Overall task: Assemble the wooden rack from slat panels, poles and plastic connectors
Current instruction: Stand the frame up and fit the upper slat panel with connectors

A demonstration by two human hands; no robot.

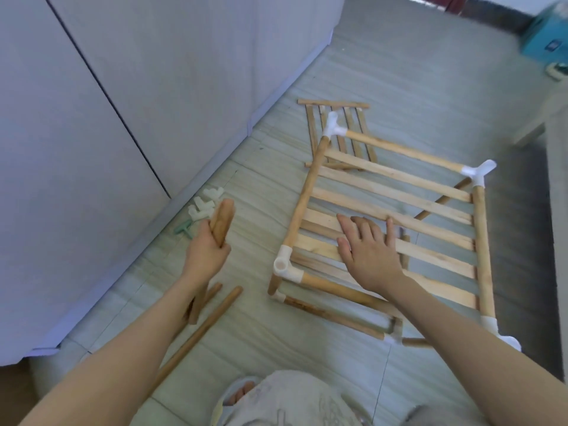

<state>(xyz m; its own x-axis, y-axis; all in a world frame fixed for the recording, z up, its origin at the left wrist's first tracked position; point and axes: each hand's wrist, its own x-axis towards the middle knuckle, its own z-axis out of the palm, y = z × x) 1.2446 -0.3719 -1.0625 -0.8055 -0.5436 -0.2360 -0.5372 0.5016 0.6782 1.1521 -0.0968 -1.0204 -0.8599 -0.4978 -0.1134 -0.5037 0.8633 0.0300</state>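
Left hand grips pole, long axis upright. Open socket right of pole, nearer left hand. Right hand flat, fingers spread on slats.

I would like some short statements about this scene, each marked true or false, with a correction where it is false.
1. The left hand grips a short wooden pole. True.
2. The right hand holds a white connector. False: it lies flat, fingers spread, on the slat panel of the rack.
3. Loose plastic connectors lie on the floor near the wall. True.
4. A second slat panel stands upright against the wall. False: it lies on the floor beyond the rack.
5. A long pole lies on the floor beside the left forearm. True.
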